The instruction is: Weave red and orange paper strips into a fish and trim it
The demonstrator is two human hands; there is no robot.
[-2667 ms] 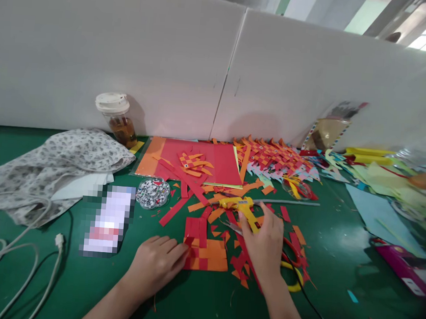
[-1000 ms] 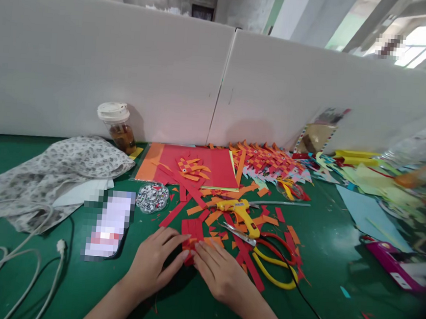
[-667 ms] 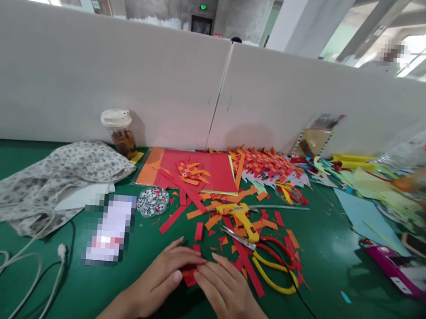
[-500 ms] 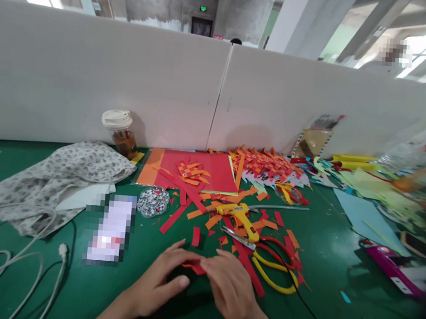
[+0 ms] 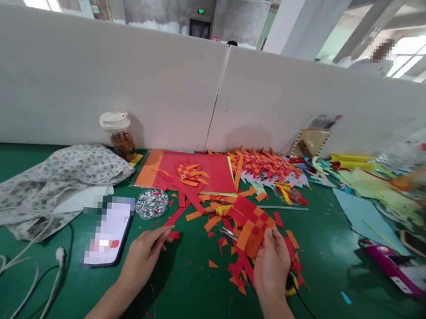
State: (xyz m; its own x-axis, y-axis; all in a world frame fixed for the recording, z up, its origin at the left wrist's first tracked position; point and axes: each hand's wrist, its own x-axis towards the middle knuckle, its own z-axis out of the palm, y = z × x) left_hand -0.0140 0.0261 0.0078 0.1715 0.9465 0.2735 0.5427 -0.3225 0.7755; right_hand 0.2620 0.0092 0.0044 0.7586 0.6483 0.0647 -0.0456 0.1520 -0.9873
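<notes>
To the left of the red paper pack (image 5: pixel 219 167), a patterned cloth (image 5: pixel 58 184) is lying on the green counter (image 5: pixel 195 295), and a lidded cup (image 5: pixel 121 140) is standing near the pack's left end. A phone (image 5: pixel 110 232) is resting left of the pack, closer to the person. In front of the pack's left part, the left hand (image 5: pixel 142 256) is holding a small red piece (image 5: pixel 173 235) at the tips of its fingers. A clear case (image 5: pixel 152 204) with many plastic eyes is lying just beside the pack's near left corner. On the pack itself, an orange and red fish (image 5: pixel 189 174) is lying.

In front of the pack's right end, the woven paper piece (image 5: pixel 255 224) is being grasped by the right hand (image 5: pixel 274 267); its fingers are pressing the right edge, and the piece is partly hiding a yellow glue gun (image 5: pixel 222 210) and scissors (image 5: pixel 230 233). Right of the pack, a heap of woven fish (image 5: pixel 267 164) is lying, and farther right, a purple device (image 5: pixel 391 267) is resting.
</notes>
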